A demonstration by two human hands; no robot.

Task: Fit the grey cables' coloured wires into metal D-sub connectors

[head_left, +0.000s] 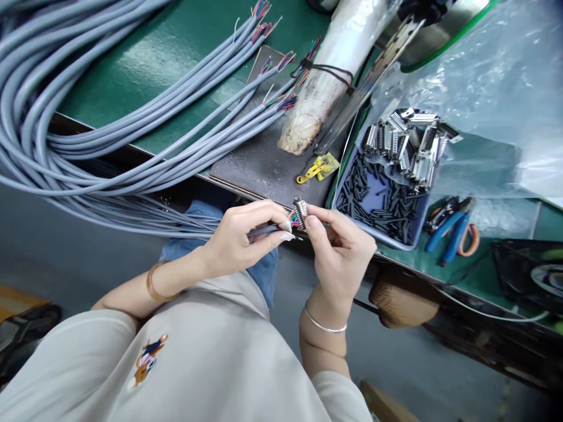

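My left hand (248, 234) is closed round the end of a grey cable (263, 231), thumb and fingers pinching near its stripped tip. Thin coloured wires (294, 219) come out there and reach the metal connector (301, 212), a multi-pin piece with a row of small contacts. My right hand (336, 249) grips that connector between thumb and forefinger, just right of the left fingertips. Both hands are at the table's front edge. Whether the wires are joined to the contacts cannot be made out.
Many grey cables (176, 111) with bared ends lie across the left. A blue tray (373, 200) holds black sleeves and metal connectors (424, 146). Nearby are a soldering iron (352, 111), a wrapped tube (332, 76), a yellow clip (311, 170) and blue-handled pliers (453, 234).
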